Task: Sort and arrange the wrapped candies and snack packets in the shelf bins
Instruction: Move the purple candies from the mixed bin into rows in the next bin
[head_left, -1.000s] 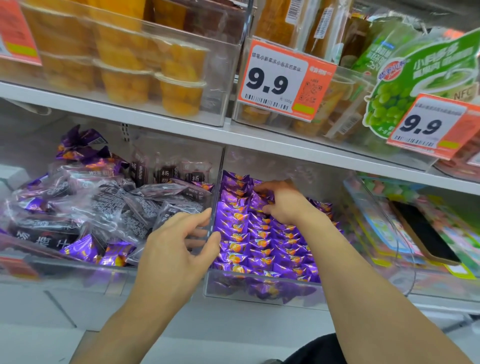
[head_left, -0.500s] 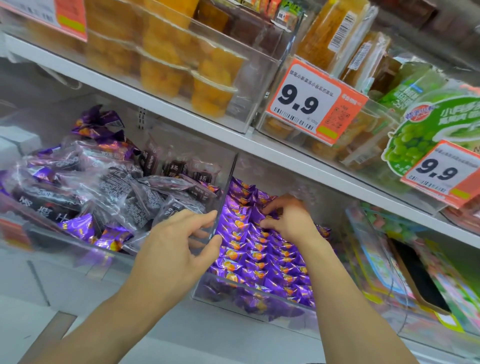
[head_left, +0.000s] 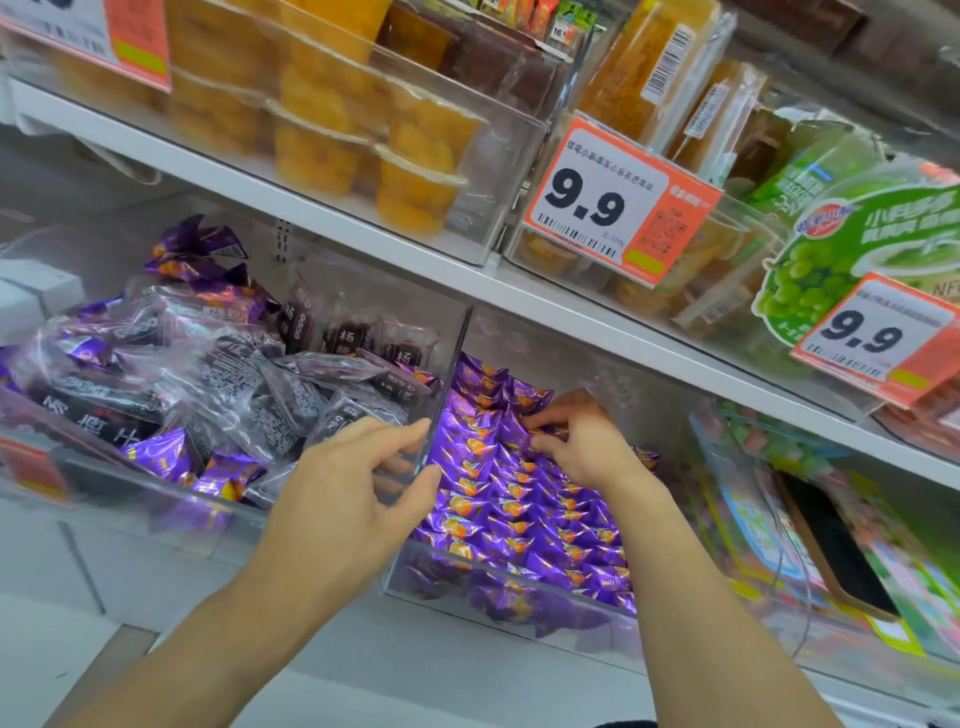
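While the left hand (head_left: 337, 499) grips the clear acrylic bin (head_left: 498, 608) side wall, right hand (head_left: 582, 441) pinches purple foil-wrapped candies (head_left: 519, 514) inside the bin; best aligned flat, row by row.

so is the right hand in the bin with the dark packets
No, the right hand is in the purple candies bin; the dark packets fill the neighbouring bin.

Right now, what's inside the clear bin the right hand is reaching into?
The clear bin holds rows of purple wrapped candies. The right hand covers some at the back, so those beneath it and any lower layers can't be seen.
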